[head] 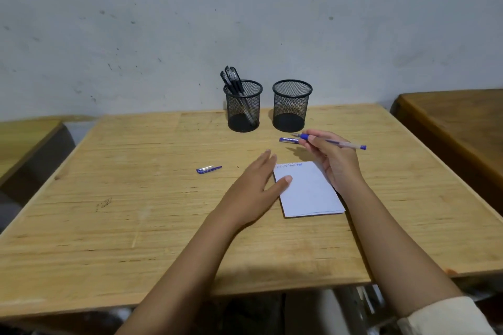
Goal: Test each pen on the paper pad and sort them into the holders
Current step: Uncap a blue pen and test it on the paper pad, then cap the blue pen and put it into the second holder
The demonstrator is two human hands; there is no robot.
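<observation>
The right hand (330,160) pinches an uncapped blue gel pen (330,141) above the white paper pad (309,190), which the open-fingered left hand (255,187) steadies

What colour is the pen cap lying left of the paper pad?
Blue, with a silver clip; the pen cap shows best in the head view.

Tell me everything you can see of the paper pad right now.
The paper pad is a small white rectangular stack of sheets lying flat on the wooden table, slightly skewed. Blue scribbles run along its top edge; the rest is blank. The left hand rests its thumb on the left edge; the right hand overlaps its upper right.
</observation>
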